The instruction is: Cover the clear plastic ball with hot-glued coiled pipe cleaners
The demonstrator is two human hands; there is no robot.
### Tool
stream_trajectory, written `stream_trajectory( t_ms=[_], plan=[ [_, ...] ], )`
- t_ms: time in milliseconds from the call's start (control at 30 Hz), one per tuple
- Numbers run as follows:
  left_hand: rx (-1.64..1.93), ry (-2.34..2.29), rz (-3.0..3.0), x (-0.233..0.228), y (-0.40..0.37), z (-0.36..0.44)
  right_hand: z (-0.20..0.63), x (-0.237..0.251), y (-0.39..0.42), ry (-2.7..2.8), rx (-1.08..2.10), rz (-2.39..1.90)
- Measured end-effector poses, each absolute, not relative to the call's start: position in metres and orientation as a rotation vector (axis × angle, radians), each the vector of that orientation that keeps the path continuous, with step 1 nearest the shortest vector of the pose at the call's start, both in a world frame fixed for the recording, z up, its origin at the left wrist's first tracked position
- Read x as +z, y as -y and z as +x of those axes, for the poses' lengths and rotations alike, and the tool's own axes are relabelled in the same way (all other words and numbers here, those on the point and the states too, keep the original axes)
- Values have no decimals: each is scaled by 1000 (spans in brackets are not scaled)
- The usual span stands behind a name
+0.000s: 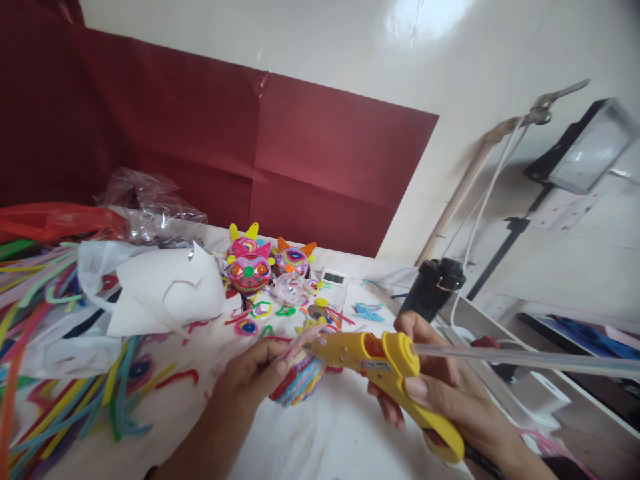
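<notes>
Nearest to us, our right hand (440, 393) was clenched around the handle of a yellow glue gun (385, 373), a clear glue stick (525, 360) trailing out of its back toward the right. Our left hand (255, 377) pinched a small coiled piece of coloured pipe cleaners (300, 383) just above the white surface (325, 433), with the gun's nozzle right at its upper edge and close beside our fingertips. We judged that closeness the main danger: a twitch of the trigger finger or a slip of the coil could have put hot glue on the fingers holding it. Too much glue might also have dripped onto the surface or loosened the coil.

Loose pipe cleaners (65, 400) lay strewn to the left, near enough to stick to any drip. Further off stood finished bright masks (250, 270) with a crumpled white sheet (165, 293) beside them. A black cylinder (433, 287) stood near our right hand, where a swing of the long glue stick could have knocked it.
</notes>
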State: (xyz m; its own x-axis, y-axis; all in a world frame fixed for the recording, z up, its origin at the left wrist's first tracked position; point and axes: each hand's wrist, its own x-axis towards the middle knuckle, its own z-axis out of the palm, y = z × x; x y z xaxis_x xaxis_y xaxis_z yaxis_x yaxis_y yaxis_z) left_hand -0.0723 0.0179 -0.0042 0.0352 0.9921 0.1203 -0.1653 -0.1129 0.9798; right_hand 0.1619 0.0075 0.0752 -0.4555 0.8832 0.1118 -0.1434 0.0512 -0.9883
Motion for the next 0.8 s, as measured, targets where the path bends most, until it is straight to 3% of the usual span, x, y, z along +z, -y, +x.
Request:
stream_trajectory(
  t_ms=[800],
  plan=[
    [1354, -967, 1144, 4, -10, -74, 166, 76, -10, 1475, 1512, -733]
  ],
)
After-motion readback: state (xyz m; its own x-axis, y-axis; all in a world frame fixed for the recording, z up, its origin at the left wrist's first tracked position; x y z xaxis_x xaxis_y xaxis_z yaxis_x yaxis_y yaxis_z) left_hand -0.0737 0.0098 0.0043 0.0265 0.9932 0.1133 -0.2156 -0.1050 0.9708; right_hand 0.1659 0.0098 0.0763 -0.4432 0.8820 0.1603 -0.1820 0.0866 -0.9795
